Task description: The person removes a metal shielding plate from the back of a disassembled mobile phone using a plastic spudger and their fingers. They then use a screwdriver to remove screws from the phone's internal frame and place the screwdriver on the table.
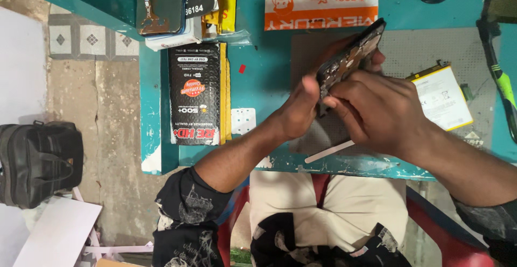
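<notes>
Both hands hold an opened phone [351, 53] tilted on edge above the table [258, 78]. The left hand [299, 108] clamps its lower end; the right hand [377, 108] pinches near the exposed board, apparently. It looks light, stiff and fragile: best held by the frame edges.

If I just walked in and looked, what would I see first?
First, the two hands in the middle: the left hand and right hand hold a dark opened phone body tilted above the teal wooden table. To the right lies a flat white battery with a yellow edge, and on the left a black glossy packet with red lettering.
</notes>
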